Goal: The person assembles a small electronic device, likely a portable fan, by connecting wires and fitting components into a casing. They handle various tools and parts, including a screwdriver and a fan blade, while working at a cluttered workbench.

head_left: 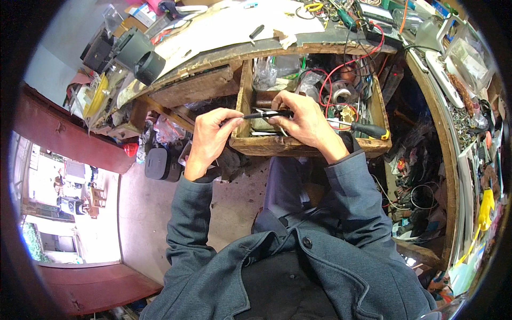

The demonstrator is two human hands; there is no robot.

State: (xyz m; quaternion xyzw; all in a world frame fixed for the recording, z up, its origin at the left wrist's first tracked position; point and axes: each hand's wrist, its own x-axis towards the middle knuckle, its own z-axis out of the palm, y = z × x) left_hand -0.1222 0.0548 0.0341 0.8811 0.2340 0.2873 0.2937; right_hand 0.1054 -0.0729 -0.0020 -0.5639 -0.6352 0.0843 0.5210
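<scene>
Over an open wooden drawer [306, 145], both hands hold a slim black pen-like rod [261, 114] level between them. My left hand [212, 136] pinches its left end between thumb and fingertips. The fingers of my right hand [308, 121] are closed round its right end and hide part of it. A light band shows on the rod near the right fingers. Just right of my right hand, a screwdriver [370, 129] with a black and yellow handle lies across the drawer. Beneath the hands the drawer holds plastic bags, a roll of tape [343, 95] and loose small parts.
Red wire [326, 82] runs from the workbench [224, 40] down into the drawer. A short black cylinder [257, 31] lies on the bench. Black equipment [133, 56] stands at its left end. Clutter fills the right-hand bench, where a yellow tool [486, 210] lies.
</scene>
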